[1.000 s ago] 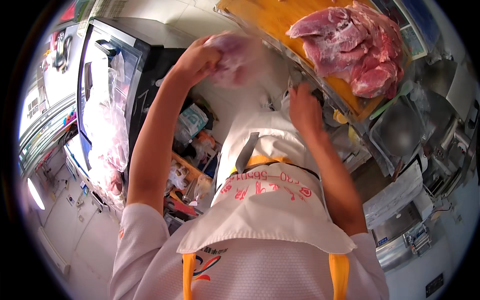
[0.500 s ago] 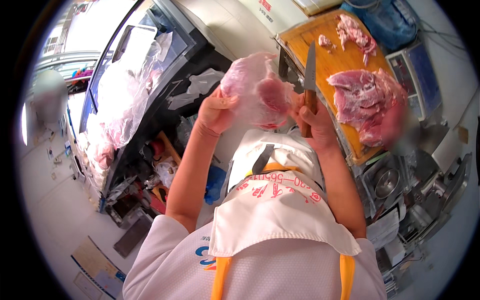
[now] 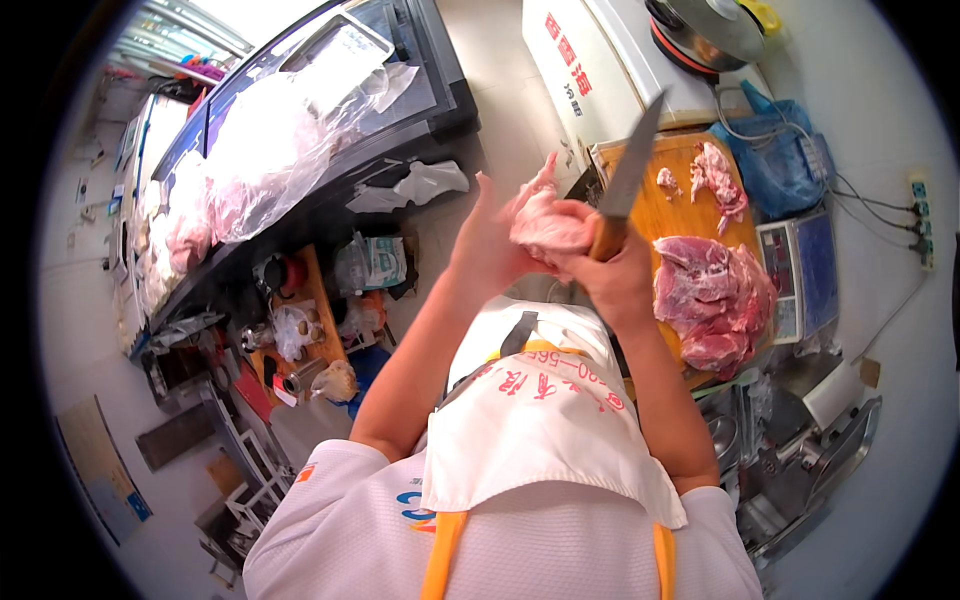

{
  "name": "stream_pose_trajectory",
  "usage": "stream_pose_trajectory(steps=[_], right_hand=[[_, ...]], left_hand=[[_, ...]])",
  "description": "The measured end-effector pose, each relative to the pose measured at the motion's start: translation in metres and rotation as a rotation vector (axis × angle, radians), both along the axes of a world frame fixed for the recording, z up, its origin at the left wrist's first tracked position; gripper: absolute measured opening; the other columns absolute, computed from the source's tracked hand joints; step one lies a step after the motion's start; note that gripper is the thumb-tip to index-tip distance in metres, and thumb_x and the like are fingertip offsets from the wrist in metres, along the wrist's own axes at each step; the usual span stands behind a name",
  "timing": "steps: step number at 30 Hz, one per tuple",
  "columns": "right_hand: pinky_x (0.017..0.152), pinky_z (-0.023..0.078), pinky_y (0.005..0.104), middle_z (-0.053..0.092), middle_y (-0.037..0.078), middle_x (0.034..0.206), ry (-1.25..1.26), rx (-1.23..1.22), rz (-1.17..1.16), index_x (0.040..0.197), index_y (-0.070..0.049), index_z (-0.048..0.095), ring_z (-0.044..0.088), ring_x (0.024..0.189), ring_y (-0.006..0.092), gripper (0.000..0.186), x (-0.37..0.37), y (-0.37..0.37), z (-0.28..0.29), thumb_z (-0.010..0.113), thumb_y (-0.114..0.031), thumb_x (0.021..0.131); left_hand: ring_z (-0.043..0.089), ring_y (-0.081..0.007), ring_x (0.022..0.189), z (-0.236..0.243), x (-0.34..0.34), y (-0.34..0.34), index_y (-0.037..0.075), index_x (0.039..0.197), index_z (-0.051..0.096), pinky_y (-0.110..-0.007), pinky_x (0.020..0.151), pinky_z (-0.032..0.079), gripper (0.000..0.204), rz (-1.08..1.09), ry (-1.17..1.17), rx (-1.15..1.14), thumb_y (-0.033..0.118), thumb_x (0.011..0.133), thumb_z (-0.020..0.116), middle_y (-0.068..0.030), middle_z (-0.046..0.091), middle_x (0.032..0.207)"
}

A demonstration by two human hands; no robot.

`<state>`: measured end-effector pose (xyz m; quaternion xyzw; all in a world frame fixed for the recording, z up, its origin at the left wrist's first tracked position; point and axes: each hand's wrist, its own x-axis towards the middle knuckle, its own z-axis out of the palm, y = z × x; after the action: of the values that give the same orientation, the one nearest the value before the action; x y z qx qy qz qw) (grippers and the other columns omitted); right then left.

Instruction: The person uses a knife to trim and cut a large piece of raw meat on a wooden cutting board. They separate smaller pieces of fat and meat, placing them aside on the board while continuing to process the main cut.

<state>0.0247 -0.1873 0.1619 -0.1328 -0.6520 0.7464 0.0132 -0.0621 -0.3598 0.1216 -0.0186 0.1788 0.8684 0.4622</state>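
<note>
My right hand (image 3: 622,278) is closed round the wooden handle of a knife (image 3: 632,170), its blade tilted up and away. The fingers of that hand also press against a folded piece of raw pink meat (image 3: 548,226), held up in front of the white apron. My left hand (image 3: 488,245) is against the meat's left side, blurred, with one digit stretched upward. Its other fingers are smeared or hidden by the meat. A large slab of raw meat (image 3: 708,295) lies on the wooden cutting board (image 3: 690,150) to the right, with small fatty trimmings (image 3: 718,185) farther back.
Right of the board stand a scale (image 3: 815,260) and a blue plastic bag (image 3: 785,160). A metal pot (image 3: 710,35) sits on a white freezer-like box (image 3: 590,70). At left, a dark-edged counter (image 3: 425,130) bears meat under clear plastic. Metal trays (image 3: 820,470) are at lower right.
The meat between my hands has gone from spread out to folded and smaller in view. My left hand has shifted inward toward my right, which keeps the knife. The view has shifted as well.
</note>
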Motion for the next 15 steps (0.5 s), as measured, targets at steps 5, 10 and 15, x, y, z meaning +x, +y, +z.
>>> stream_pose_trajectory(steps=[5, 10, 15], right_hand=[[0.103, 0.061, 0.0368, 0.072, 0.021, 0.142, -0.079, -0.206, 0.218, 0.103, -0.003, 0.062, 0.074, 0.119, 0.0251, 0.027, 0.014, 0.000, 0.025, 0.083, 0.008, 0.091], [0.104, 0.058, 0.0358, 0.075, 0.017, 0.135, 0.027, -0.252, -0.143, 0.095, -0.010, 0.060, 0.071, 0.122, 0.0207, 0.023, 0.029, 0.059, -0.009, 0.078, 0.004, 0.100], [0.113, 0.055, 0.0461, 0.066, 0.015, 0.149, -0.193, -0.884, -0.028, 0.103, -0.013, 0.058, 0.067, 0.130, 0.0264, 0.020, 0.013, 0.071, -0.060, 0.076, -0.004, 0.106]], left_hand=[[0.065, -0.0408, 0.131, -0.027, 0.002, 0.023, 0.020, 0.154, 0.053, -0.064, 0.113, 0.054, 0.062, 0.226, -0.060, 0.134, 0.062, 0.109, 0.060, -0.0097, 0.064, 0.139], [0.065, -0.0407, 0.128, 0.005, 0.001, 0.038, 0.016, 0.146, 0.056, -0.063, 0.110, 0.055, 0.043, 0.353, -0.233, 0.034, 0.046, 0.114, 0.056, -0.0150, 0.060, 0.142], [0.055, -0.0494, 0.147, 0.019, -0.004, 0.050, 0.011, 0.160, 0.048, -0.068, 0.124, 0.045, 0.079, 0.183, -0.329, 0.241, 0.038, 0.089, 0.070, -0.0216, 0.056, 0.158]])
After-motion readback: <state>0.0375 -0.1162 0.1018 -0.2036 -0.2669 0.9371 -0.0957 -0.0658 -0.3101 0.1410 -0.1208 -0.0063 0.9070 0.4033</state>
